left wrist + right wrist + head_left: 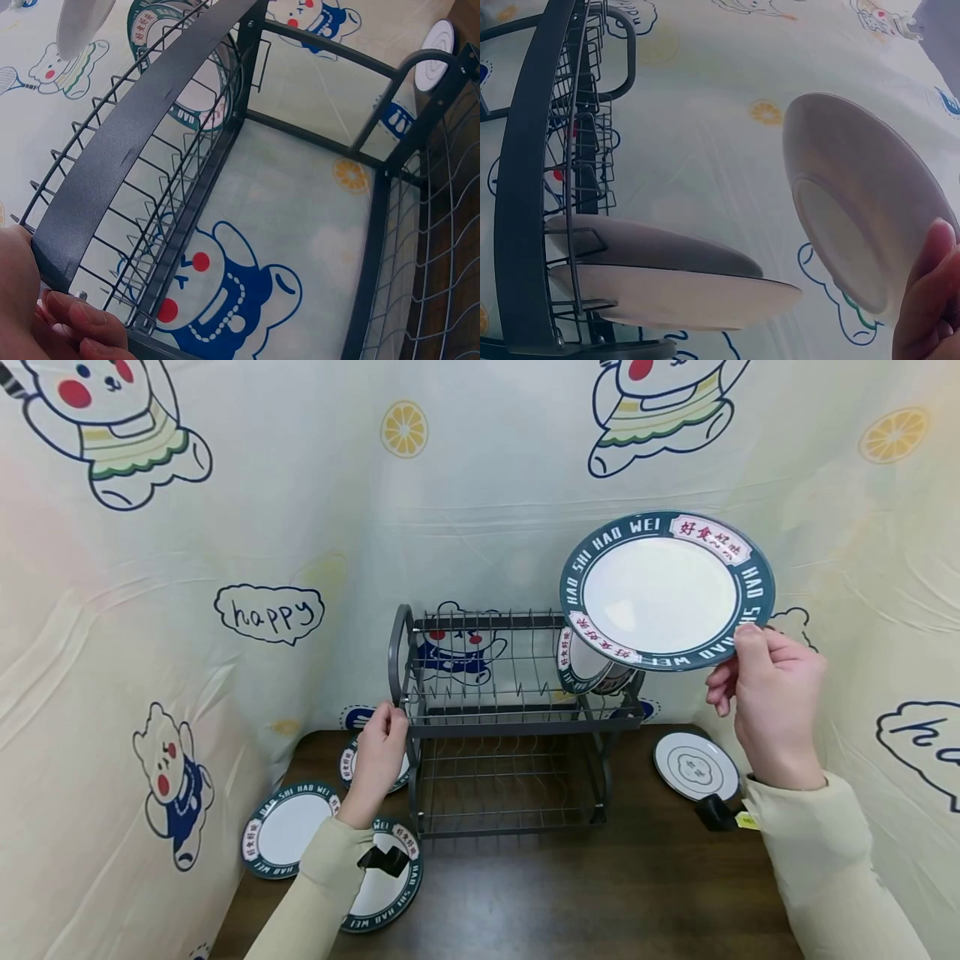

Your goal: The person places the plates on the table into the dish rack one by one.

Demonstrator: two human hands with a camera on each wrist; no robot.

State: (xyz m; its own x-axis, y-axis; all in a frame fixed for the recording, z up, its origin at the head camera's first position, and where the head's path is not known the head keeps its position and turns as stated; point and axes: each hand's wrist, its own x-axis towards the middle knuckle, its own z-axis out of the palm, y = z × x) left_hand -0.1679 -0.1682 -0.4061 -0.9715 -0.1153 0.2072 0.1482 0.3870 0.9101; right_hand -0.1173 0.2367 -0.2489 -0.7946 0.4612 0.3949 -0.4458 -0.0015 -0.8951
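Head view: the right hand (780,702) pinches a teal-rimmed plate (660,593) above the dish rack (517,728), whose left side the left hand (382,750) grips.

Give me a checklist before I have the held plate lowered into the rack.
1. Right hand grips the held plate: ok, at its rim.
2. Left hand holds the rack: ok, at its left end.
3. Room in the upper tier: ok, open left of the racked plates.
4. Gap between the held plate and racked plates: ok, visible in the right wrist view.
5. Matching angle with the racked plates: not ok, tilted differently.
6. Firm footing of the rack: cannot tell.
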